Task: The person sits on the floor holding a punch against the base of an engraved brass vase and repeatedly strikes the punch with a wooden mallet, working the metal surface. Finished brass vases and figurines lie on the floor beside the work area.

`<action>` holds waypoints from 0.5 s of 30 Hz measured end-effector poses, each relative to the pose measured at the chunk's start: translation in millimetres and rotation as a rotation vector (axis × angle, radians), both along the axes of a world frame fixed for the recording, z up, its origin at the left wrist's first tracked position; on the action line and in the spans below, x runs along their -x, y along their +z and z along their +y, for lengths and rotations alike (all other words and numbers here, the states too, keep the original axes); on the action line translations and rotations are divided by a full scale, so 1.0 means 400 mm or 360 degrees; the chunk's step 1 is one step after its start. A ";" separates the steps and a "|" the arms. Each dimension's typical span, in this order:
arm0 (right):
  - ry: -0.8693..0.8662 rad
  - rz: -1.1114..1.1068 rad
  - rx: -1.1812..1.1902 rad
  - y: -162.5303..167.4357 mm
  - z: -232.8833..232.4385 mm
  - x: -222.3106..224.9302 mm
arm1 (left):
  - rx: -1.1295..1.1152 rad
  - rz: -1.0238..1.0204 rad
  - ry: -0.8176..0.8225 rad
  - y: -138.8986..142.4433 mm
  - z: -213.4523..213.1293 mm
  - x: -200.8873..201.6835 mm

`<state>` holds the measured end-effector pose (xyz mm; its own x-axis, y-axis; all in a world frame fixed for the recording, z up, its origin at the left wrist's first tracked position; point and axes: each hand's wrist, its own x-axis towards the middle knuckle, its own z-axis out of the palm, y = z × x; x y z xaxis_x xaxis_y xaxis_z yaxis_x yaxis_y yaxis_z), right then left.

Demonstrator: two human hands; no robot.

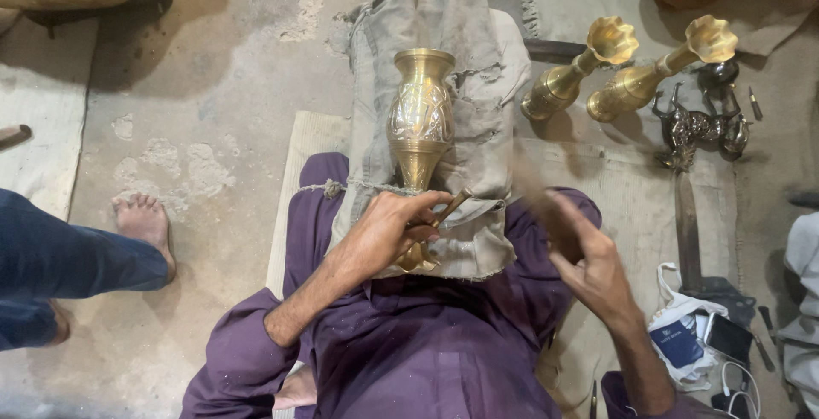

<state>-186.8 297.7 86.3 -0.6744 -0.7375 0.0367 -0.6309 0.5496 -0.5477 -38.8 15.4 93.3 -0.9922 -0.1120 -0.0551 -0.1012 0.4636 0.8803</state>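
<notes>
Head view: a brass vase lies on grey cloth over the lap, its base under the left hand, which pinches a thin chisel against it. The right hand, blurred, grips a blurred hammer just right of the cloth's edge. Bare floor lies open to the left; two brass vases crowd the right.

A single head-worn camera looks steeply down, close over the person's lap and floor.
</notes>
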 end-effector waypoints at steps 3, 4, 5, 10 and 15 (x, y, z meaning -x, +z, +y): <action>-0.0168 -0.0062 -0.0276 -0.005 0.013 0.005 | 0.0007 0.0043 0.0003 -0.001 -0.002 0.000; -0.0219 -0.0061 -0.0305 -0.007 0.016 0.007 | 0.0001 0.0059 0.0004 0.000 -0.002 0.000; -0.0180 -0.0119 -0.0100 -0.009 0.017 0.009 | -0.0010 0.0031 0.0002 0.001 -0.001 -0.002; -0.0093 0.0033 -0.0367 -0.007 0.018 0.016 | -0.0019 0.0050 -0.0008 0.012 -0.004 -0.005; 0.0063 -0.0017 0.0158 0.008 0.023 0.016 | -0.0020 -0.0019 0.0018 0.013 -0.004 -0.009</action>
<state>-193.1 306.8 89.3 -0.6455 -0.7566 0.1041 -0.6448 0.4669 -0.6052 -35.3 13.7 98.4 -0.9902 -0.1221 -0.0684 -0.1167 0.4510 0.8848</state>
